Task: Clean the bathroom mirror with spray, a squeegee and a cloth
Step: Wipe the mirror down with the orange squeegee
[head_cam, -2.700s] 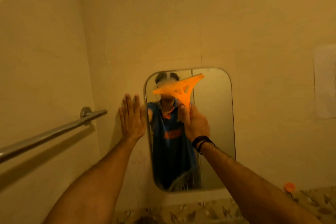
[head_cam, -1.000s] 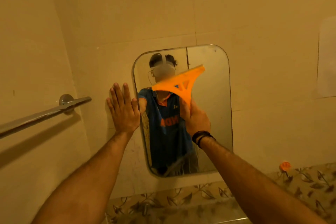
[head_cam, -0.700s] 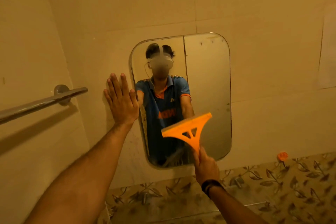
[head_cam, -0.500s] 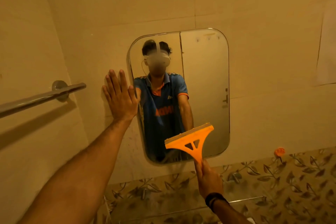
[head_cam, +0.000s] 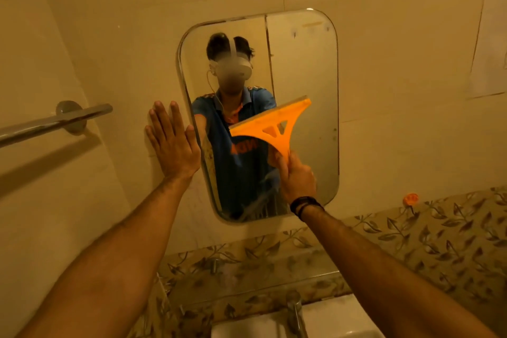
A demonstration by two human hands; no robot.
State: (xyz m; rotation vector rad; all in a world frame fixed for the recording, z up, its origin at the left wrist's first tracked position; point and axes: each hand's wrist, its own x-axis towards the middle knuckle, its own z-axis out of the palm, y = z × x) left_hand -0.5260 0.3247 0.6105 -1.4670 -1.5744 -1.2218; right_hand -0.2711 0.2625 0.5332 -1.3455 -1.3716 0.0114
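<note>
Gripping the handle of the orange plastic squeegee point(head_cam: 270, 125), the right hand point(head_cam: 297, 180) holds its blade tilted against the middle of the rounded rectangular wall mirror point(head_cam: 304, 68). The left hand point(head_cam: 172, 143) lies flat on the beige tiled wall point(head_cam: 123, 35) just left of the mirror, its fingers point(head_cam: 162, 121) straight and released. A chrome towel rail point(head_cam: 55, 121) juts out further left.

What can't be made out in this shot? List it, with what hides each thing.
- Head view: whether the squeegee blade touches the mirror cannot be told; the orange body covers the contact line.
- Squeegee handle: wrapped inside the right hand.
- Left hand palm: flat on the wall, only its back shows.
- Tap and basin: cut off by the bottom edge.
- Spray and cloth: not in view.
- Towel rail: cut off by the left edge.
</note>
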